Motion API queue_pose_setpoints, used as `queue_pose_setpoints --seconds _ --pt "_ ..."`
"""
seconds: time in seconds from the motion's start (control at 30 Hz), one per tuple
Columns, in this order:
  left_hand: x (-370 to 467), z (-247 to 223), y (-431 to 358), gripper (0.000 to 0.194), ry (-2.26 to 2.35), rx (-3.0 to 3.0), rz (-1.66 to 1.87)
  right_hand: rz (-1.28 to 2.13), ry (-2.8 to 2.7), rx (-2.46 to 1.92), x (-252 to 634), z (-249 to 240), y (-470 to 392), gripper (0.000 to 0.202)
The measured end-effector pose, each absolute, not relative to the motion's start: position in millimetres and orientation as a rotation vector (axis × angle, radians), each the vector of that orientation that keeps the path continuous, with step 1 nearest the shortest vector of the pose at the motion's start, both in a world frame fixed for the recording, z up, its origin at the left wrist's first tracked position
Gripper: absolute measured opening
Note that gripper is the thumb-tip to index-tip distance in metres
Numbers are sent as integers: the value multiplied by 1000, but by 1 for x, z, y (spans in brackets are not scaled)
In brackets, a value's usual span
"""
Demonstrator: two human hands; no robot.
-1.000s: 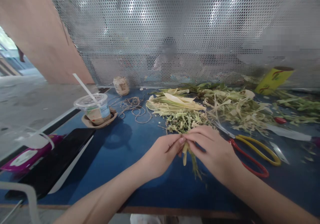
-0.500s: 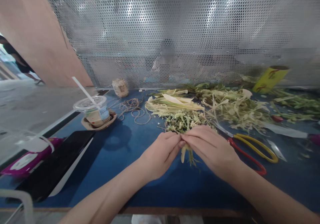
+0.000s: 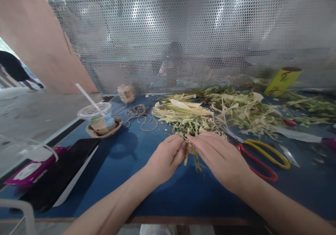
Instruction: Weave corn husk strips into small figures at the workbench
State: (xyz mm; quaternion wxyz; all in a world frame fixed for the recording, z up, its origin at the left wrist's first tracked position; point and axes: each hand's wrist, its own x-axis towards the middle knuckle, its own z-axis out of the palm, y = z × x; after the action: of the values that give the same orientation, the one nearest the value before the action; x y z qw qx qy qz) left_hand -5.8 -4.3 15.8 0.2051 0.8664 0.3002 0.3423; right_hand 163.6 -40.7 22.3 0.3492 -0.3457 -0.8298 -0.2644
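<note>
My left hand (image 3: pixel 168 158) is closed, its thumb and fingers pinching a small bunch of pale green plant stems (image 3: pixel 193 154) over the blue table. From the other side my right hand (image 3: pixel 222 156) pinches the same bunch with its fingers together. Loose ends of the stems hang below the fingertips; the gripped part is mostly hidden. Just beyond the hands lies a heap of chopped plant bits (image 3: pixel 191 124), with a bundle of pale husk leaves (image 3: pixel 181 107) behind it. Scissors (image 3: pixel 265 154) with one red and one yellow handle lie to the right of my right hand.
A drink cup (image 3: pixel 101 117) with a straw, tangled string (image 3: pixel 138 113) and a black phone-like slab (image 3: pixel 63 172) are on the left. Dried leaves (image 3: pixel 244 112), a knife (image 3: pixel 299 135) and a yellow tube (image 3: pixel 282 82) lie right. A perforated metal screen (image 3: pixel 147 42) stands behind.
Both hands have shifted slightly left, and the fingertips are a little further apart, showing more of the stems. A person in the far left background has moved.
</note>
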Motion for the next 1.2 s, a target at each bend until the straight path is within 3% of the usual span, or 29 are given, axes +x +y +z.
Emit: queue_pose_setpoints --seconds 0.17,0.27,0.47,0.73,0.97,1.2 --pt "-4 17 -5 31 934 2345 1002 -867 -2168 -855 157 28 -47 24" --pt "-4 17 -6 33 1014 2299 1042 -796 -2191 -809 152 29 -51 26" --pt "-5 19 -7 34 1072 2238 1022 -409 -2238 -799 151 24 -52 20" --pt "-8 18 -6 30 836 2396 947 394 -1938 -1102 160 34 -45 16" --pt "-7 23 -7 27 649 2530 858 141 -1983 -1067 169 40 -38 10" --pt "-7 26 -5 27 638 2645 701 342 -2055 -1164 171 40 -34 9"
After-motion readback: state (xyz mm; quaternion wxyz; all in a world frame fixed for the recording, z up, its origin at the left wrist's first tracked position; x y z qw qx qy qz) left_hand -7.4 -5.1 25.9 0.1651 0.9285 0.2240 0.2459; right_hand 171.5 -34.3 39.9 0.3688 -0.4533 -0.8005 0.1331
